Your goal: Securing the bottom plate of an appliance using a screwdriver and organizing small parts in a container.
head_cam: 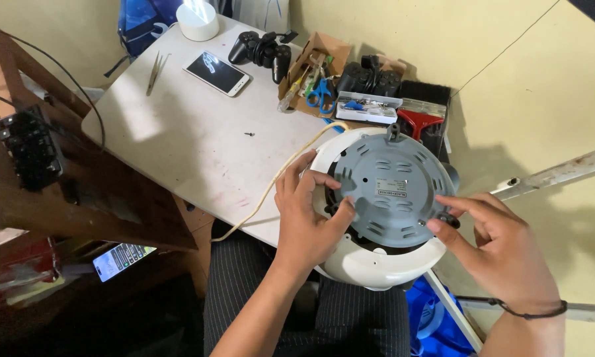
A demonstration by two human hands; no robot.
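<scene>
A round white appliance (370,264) lies upside down at the table's near edge, over my lap. Its grey slotted base plate (390,188) faces up and sits slightly lifted off the white body. My left hand (307,218) grips the plate's left rim, thumb on top and fingers curled along the white edge. My right hand (492,241) pinches the plate's right rim with its fingertips. A cream power cord (277,182) runs from the appliance across the table and off the front edge.
On the white table (178,132): a small loose screw (249,134), a smartphone (217,73), tweezers (155,71), a black game controller (263,49), a cardboard box with scissors and tools (314,79), and a red-handled brush (420,122). A wooden stand (59,178) crowds the left.
</scene>
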